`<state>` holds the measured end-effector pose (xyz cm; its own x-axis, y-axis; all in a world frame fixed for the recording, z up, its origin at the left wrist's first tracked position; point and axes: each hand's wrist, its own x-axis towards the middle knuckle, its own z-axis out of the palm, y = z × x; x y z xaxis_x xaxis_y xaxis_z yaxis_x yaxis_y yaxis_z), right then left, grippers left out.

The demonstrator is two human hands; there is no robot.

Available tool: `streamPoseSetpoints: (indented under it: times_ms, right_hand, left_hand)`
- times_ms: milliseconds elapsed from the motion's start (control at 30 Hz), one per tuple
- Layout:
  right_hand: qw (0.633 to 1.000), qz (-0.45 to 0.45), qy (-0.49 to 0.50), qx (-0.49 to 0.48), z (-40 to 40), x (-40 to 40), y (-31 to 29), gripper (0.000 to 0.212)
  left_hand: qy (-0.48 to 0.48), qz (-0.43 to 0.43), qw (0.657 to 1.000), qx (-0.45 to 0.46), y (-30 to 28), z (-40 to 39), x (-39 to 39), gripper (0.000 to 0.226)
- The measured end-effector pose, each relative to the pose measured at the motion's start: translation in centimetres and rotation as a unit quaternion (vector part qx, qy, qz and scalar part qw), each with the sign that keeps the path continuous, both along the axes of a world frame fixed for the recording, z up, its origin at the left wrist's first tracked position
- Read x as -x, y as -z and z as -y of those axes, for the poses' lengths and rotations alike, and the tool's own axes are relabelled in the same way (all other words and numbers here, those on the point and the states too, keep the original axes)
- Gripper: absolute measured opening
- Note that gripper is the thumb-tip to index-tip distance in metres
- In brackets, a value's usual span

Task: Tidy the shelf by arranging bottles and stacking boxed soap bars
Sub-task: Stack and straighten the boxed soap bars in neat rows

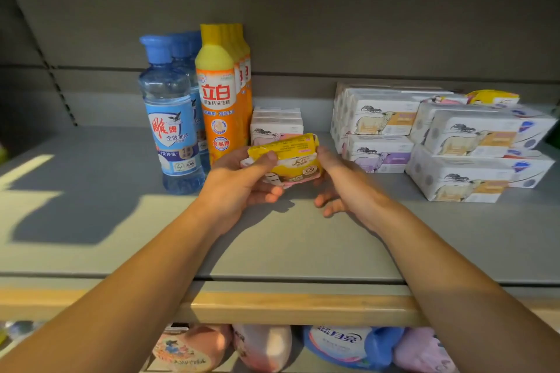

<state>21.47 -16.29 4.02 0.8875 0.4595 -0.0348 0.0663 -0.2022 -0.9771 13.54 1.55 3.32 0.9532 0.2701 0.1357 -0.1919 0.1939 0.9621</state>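
We hold a yellow soap box [285,148] between both hands, lifted above the grey shelf [272,239]. Our left hand [242,182] grips its left end, thumb curled over the top edge and fingers tucked beneath. Our right hand [336,179] meets the box's right end with the thumb side, while its lower fingers hang loosely curled below; whether it truly clasps the box or only steadies it, we cannot tell. A second pack with pink edging [281,179] sits directly under the yellow one, resting in the left hand's fingers.

Just beyond the hands stands a short stack of white boxed soaps [275,123], partly hidden by the held box. Beyond the left hand, and touching one another in rows, stand the orange dish-soap bottles [219,94] with yellow caps. Further left of them are the clear blue bottles [171,118] with blue caps.

To the right of our right hand, well apart from it, lie piles of white soap boxes printed with sheep [378,133], and nearer the shelf's front a larger, slightly skewed pile [463,172]. A small yellow pack [494,97] rests on top at the far back.

Below our forearms, under the wooden shelf edge [303,309], soft refill pouches [263,345] show on the lower level.
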Motion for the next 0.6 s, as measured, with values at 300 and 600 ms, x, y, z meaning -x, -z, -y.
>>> streamPoseSetpoints:
  times_ms: [300, 600]
  right_hand:
    - [0.988, 0.147, -0.04, -0.038, -0.03, 0.36, 0.07, 0.019]
    - [0.982, 0.06, -0.095, -0.149, -0.02, 0.13, 0.13, 0.026]
  left_hand:
    - [0.006, -0.066, 0.998, -0.009, -0.32, 0.18, 0.03, 0.043]
    - [0.011, 0.031, 0.999, -0.01, -0.4, 0.23, 0.45, 0.022]
